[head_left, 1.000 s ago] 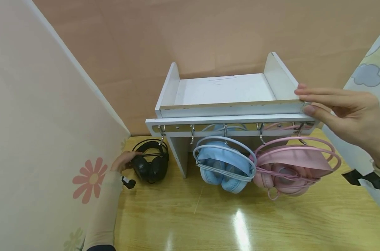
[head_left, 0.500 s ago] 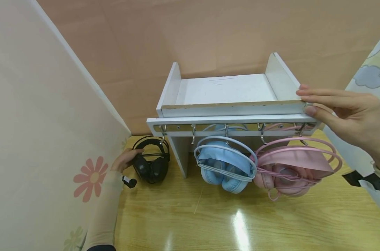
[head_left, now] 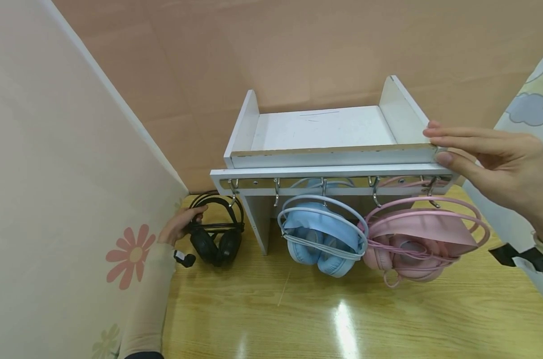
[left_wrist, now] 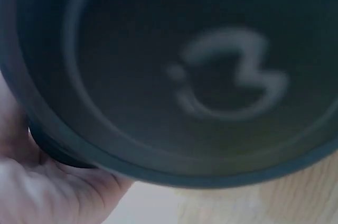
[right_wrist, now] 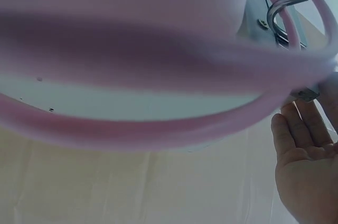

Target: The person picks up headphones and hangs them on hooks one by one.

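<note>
At the left of the head view, my left hand (head_left: 181, 224) grips black headphones (head_left: 217, 247) by the left side of the headband. Their ear cups hang low over the table. Close up in the left wrist view, a dark ear cup (left_wrist: 137, 102) with a curved emblem covers most of the hand. My right hand (head_left: 504, 159) holds the right front corner of a white shelf rack (head_left: 334, 158), thumb in front and fingers along the side panel. Pink headphones (head_left: 415, 239) hang from the hook by that corner, and blue headphones (head_left: 320, 234) from the middle hook.
Two bare hooks (head_left: 275, 192) stand on the rack's left part. A patterned side wall (head_left: 74, 199) runs close beside my left arm. Brown paper (head_left: 298, 50) covers the back, and the wooden table (head_left: 271, 319) extends in front.
My left hand has raised the black headphones' headband slightly, and the ear cups have swung into a more upright hang. My right hand stays on the rack's corner.
</note>
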{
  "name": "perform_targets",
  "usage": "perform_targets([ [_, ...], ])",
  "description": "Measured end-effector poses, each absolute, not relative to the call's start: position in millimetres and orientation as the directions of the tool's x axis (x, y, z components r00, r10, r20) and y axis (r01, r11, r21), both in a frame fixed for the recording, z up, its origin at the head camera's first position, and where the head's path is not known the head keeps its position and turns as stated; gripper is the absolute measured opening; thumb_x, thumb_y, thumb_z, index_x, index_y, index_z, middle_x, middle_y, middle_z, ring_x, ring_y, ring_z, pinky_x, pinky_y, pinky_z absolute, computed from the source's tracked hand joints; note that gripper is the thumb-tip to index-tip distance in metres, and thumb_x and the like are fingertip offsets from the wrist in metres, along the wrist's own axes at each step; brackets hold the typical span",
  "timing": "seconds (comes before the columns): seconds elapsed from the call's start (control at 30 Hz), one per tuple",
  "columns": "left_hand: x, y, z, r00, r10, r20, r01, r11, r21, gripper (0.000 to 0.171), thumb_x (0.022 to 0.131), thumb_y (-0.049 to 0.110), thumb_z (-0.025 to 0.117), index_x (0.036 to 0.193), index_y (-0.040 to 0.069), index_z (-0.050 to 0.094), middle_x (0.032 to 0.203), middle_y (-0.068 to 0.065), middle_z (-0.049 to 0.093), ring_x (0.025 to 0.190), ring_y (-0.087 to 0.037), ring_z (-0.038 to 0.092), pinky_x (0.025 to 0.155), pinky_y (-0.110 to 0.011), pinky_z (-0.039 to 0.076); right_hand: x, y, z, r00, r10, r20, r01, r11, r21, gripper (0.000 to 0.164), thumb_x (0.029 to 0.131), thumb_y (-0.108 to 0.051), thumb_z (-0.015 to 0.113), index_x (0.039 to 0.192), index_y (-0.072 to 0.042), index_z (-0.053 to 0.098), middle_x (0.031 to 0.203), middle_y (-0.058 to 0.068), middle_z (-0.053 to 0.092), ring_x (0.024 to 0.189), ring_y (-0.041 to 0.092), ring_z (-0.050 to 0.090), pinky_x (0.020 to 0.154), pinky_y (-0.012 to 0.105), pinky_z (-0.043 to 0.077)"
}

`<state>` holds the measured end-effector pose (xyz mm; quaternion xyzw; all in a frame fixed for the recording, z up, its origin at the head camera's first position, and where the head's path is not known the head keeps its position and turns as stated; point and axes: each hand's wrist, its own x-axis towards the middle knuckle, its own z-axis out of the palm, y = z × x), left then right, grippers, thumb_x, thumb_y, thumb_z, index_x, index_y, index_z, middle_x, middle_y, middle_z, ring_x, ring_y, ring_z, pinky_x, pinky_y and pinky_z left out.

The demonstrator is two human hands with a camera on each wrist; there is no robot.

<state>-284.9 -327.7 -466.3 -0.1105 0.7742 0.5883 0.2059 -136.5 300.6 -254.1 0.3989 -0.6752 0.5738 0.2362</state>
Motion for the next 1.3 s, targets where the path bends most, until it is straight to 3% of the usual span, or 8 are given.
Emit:
perform_targets([
  [0.17,-285.2,-325.8,-458.9,-0.916,0.095,-0.39,-0.353,0.274,0.895,0.024,0.108,0.028,0.063,0.1,0.007,0.056,0.068,0.009,0.052,0.059,-0.003,0.052,0.052,-0.018,0.043,-138.7,302.9,-255.1,-0.544,-0.279,0.791,-0.824,0.001,-0.567,0.033,0.094,0.01,0.074,0.112,0.033,0.061,0.13,0.019,0.075,0.133,0.021,0.068,0.112,0.02,0.048],
  [0.3,-283.7,-324.4,-454.2,-0.934,0.071,-0.351,-0.322,0.264,0.909,0.021,0.108,0.022,0.062,0.097,0.007,0.051,0.066,0.008,0.049,0.055,-0.002,0.05,0.049,-0.018,0.041,-139.7,303.0,-256.3,-0.542,-0.276,0.794,-0.825,-0.007,-0.565,0.032,0.094,0.01,0.074,0.112,0.033,0.061,0.13,0.02,0.075,0.134,0.021,0.067,0.112,0.02,0.048],
  [0.4,-282.1,-321.7,-449.2,-0.95,0.015,-0.312,-0.297,0.267,0.917,0.026,0.105,0.023,0.066,0.092,0.01,0.048,0.069,0.008,0.046,0.055,-0.003,0.046,0.052,-0.02,0.042,-139.1,302.1,-256.5,-0.548,-0.267,0.793,-0.821,-0.009,-0.571,0.032,0.094,0.011,0.074,0.113,0.033,0.061,0.13,0.02,0.075,0.134,0.021,0.067,0.11,0.02,0.049],
  [0.67,-279.3,-315.9,-434.2,-0.971,-0.104,-0.216,-0.239,0.327,0.914,0.029,0.1,0.033,0.073,0.091,0.012,0.057,0.072,0.007,0.048,0.056,-0.007,0.045,0.058,-0.025,0.042,-136.9,299.3,-255.6,-0.553,-0.253,0.794,-0.816,-0.03,-0.577,0.032,0.093,0.012,0.074,0.112,0.034,0.061,0.128,0.021,0.076,0.133,0.022,0.068,0.11,0.02,0.05],
  [0.93,-276.8,-313.6,-429.0,-0.971,-0.207,-0.122,-0.175,0.259,0.95,0.034,0.097,0.027,0.076,0.081,0.013,0.049,0.054,0.012,0.044,0.049,-0.007,0.043,0.053,-0.025,0.038,-136.6,299.1,-256.1,-0.553,-0.251,0.795,-0.817,-0.026,-0.576,0.031,0.093,0.012,0.074,0.111,0.034,0.062,0.128,0.02,0.076,0.132,0.022,0.069,0.109,0.02,0.05],
  [1.1,-277.2,-312.4,-431.5,-0.971,-0.24,-0.022,-0.083,0.248,0.965,0.023,0.097,0.02,0.075,0.084,0.01,0.058,0.051,0.012,0.045,0.046,-0.006,0.042,0.051,-0.024,0.037,-136.5,299.3,-256.9,-0.557,-0.245,0.793,-0.812,-0.04,-0.583,0.031,0.093,0.013,0.074,0.111,0.034,0.061,0.128,0.021,0.076,0.132,0.022,0.069,0.109,0.02,0.051],
  [1.3,-278.5,-311.7,-435.7,-0.954,-0.281,0.108,0.042,0.231,0.972,0.017,0.096,0.013,0.075,0.081,0.016,0.068,0.054,0.013,0.046,0.05,-0.005,0.04,0.054,-0.021,0.037,-136.5,297.8,-256.3,-0.565,-0.23,0.792,-0.805,-0.056,-0.59,0.031,0.092,0.014,0.074,0.11,0.035,0.061,0.127,0.022,0.076,0.131,0.023,0.069,0.11,0.022,0.05],
])
